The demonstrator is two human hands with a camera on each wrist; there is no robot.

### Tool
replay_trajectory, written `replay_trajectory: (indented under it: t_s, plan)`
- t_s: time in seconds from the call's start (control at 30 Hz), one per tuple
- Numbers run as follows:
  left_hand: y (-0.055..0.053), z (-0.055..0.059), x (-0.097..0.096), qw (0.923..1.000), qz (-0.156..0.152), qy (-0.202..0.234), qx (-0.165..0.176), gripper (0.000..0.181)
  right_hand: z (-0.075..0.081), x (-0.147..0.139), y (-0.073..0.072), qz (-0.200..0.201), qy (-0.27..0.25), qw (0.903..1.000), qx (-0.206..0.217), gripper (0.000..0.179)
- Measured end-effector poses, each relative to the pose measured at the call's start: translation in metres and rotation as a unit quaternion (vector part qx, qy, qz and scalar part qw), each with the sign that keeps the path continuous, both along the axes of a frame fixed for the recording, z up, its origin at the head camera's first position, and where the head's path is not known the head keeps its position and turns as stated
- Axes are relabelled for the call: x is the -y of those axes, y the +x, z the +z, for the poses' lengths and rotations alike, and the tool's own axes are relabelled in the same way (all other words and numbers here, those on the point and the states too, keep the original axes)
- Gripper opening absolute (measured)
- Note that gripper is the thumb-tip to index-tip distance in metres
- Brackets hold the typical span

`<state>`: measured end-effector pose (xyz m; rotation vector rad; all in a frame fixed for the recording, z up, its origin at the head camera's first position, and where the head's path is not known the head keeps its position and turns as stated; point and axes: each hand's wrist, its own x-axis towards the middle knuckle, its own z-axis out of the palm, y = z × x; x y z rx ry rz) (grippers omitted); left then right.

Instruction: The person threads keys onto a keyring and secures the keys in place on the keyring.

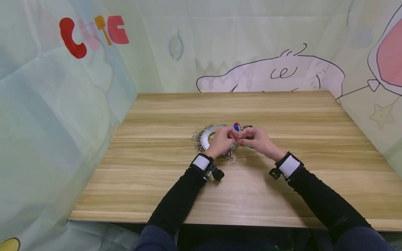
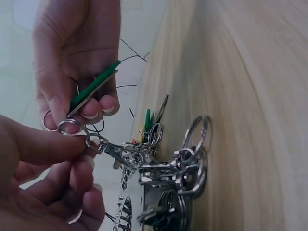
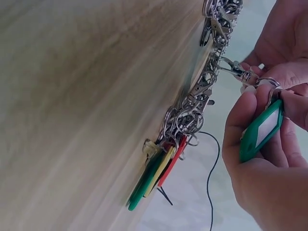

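Note:
A white ring-shaped holder lies on the table with many metal snap hooks around its edge. Over its right side, my left hand pinches a split ring that hangs from one of the snap hooks. Close against it, my right hand grips a green key tag with a white label, its own small ring between thumb and finger. The two rings meet at the fingertips, which partly cover them. In the head view the hands hide much of the holder's right side.
Beside the hooks lie a green tag, a yellow tag and a red tag. A blue tag shows just beyond the hands. The wooden table meets printed cloth walls at its back and sides.

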<state>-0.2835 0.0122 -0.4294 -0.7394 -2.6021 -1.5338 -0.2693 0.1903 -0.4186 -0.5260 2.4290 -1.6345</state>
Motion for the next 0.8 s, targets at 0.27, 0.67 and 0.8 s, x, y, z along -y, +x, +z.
replay_trajectory:
  t_s: [0.27,0.67,0.8]
  plan:
    - [0.0001,0.0015,0.0009,0.9989,-0.035,-0.03,0.007,0.013,-0.0003,-0.0005,-0.0014,-0.009,0.009,0.9997,0.019,0.02]
    - [-0.0002,0.0041,-0.0001,0.9994,-0.001,-0.02,0.027,0.011,0.0012,0.0,-0.0014,0.016,0.007,0.9998,-0.007,0.015]
    - [-0.0004,0.0045,-0.0002,0.999,-0.015,-0.03,0.03,0.011,0.0011,-0.0002,-0.0016,0.012,0.004,0.9999,-0.003,0.016]
